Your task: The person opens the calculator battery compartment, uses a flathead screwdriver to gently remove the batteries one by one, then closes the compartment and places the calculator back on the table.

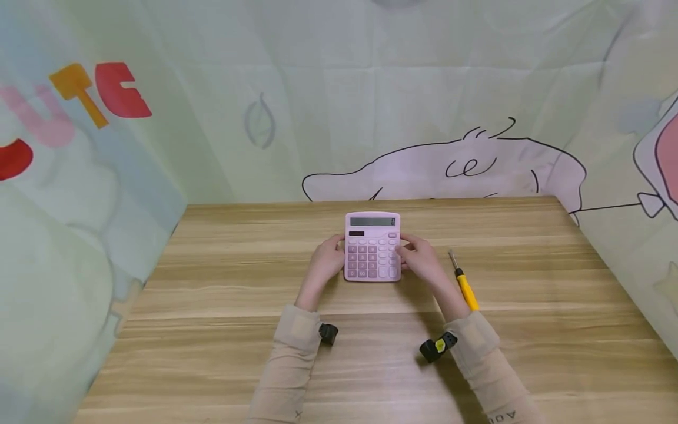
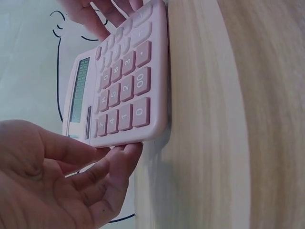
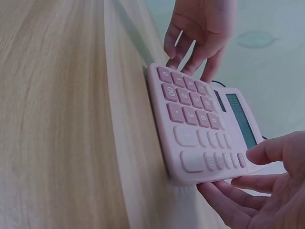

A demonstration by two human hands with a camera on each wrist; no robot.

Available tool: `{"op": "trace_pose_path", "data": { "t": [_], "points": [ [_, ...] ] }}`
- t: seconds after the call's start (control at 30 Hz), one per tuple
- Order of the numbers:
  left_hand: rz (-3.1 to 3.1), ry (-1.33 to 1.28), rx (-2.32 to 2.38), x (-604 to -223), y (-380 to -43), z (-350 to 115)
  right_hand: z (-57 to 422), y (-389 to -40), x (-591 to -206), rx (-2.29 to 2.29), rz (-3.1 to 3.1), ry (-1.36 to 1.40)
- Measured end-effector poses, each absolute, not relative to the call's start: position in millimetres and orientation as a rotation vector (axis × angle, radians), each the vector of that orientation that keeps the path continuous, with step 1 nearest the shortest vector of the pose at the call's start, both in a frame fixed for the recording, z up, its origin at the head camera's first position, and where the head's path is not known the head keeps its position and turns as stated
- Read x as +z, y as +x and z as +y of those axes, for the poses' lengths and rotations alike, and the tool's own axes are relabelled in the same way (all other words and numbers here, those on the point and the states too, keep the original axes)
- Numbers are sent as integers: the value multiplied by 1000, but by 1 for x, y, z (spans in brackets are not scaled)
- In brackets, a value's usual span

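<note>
A pink calculator [image 1: 373, 241] faces up toward the head camera, its screen at the far end showing a 0. My left hand [image 1: 327, 260] holds its left side; in the left wrist view the thumb lies along the side edge and the fingers [image 2: 125, 160] curl in beneath. On the opposite side my right hand [image 1: 422, 260] grips the calculator, with the thumb [image 3: 267, 151] over the keys at the upper corner and the other fingers under the edge. The calculator's near edge sits close over the tabletop in both wrist views. Its underside is hidden.
A screwdriver with a yellow handle [image 1: 467, 291] lies on the wooden table [image 1: 238, 282], just right of the right forearm. Behind the table's far edge hangs a printed cloth backdrop [image 1: 339, 118]. Small black cameras [image 1: 328, 334] are strapped at both wrists.
</note>
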State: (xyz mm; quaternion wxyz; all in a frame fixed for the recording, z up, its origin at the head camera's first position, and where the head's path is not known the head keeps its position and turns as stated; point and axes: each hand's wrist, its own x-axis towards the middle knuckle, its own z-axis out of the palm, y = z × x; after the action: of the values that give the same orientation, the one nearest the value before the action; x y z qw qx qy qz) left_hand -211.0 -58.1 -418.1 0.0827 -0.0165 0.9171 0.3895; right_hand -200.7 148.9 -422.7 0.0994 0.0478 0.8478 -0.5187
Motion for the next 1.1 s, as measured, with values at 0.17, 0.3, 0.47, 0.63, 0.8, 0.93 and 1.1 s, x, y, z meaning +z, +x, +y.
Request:
{"op": "trace_pose_path", "data": {
  "t": [0.17, 0.3, 0.47, 0.63, 0.8, 0.93, 1.1],
  "points": [
    [2737, -62, 1188, -417, -210, -58, 149, -199, -419, -1530, 2526, 115],
    [2746, -58, 1195, -415, -209, -58, 149, -198, -417, -1510, 2552, 99],
    [2750, -54, 1213, -412, -207, -57, 151, -197, -415, -1489, 2582, 80],
    [2745, -58, 1231, -409, -206, -56, 151, -196, -413, -1494, 2595, 73],
    [2740, -56, 1260, -408, -205, -56, 151, -195, -412, -1487, 2608, 65],
    [2744, -47, 1270, -407, -204, -56, 151, -195, -409, -1475, 2608, 70],
    [2738, -45, 1268, -405, -203, -56, 150, -194, -407, -1485, 2584, 84]
  ]
}}
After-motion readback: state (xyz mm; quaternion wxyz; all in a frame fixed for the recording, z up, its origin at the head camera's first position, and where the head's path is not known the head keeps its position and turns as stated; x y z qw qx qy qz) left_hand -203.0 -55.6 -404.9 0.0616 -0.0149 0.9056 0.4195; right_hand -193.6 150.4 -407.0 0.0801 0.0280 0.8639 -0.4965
